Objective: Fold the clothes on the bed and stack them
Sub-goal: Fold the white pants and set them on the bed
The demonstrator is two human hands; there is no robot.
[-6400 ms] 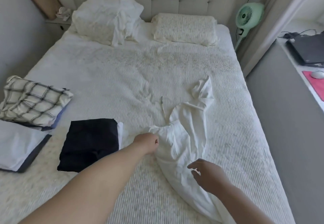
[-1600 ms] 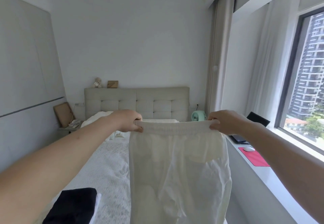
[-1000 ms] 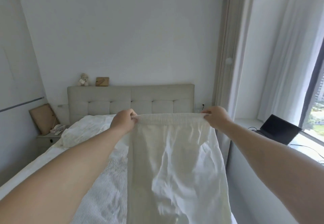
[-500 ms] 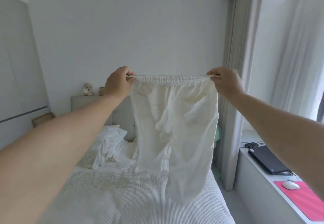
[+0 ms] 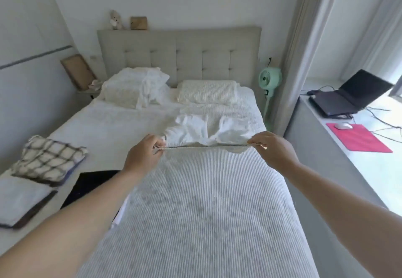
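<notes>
Scanning from the left edge of the bed, I count the finished work first: a folded white garment with a dark trim (image 5: 20, 201) lies nearest me, a folded cream cloth with a dark check pattern (image 5: 49, 161) sits just beyond it on what looks like another folded piece, and a folded black garment (image 5: 91, 187) lies beside them, partly hidden by my left forearm. These are folded but lie side by side, so I judge the stacking is not finished. Moving to the middle, my left hand (image 5: 143, 158) pinches one end of the elastic waistband of the pair of white trousers (image 5: 206, 131), with thumb and fingers curled on the band. The band runs taut and level across to my right hand (image 5: 275, 149), which pinches the other end the same way. The trouser legs lie spread away from me on the grey-and-white ribbed bedspread (image 5: 206, 212), toward the pillows. I judge this garment is only being laid out; its folds are all still to do. A crumpled white cloth (image 5: 150, 85) on the left pillow may be a further piece to fold, though I cannot tell.
</notes>
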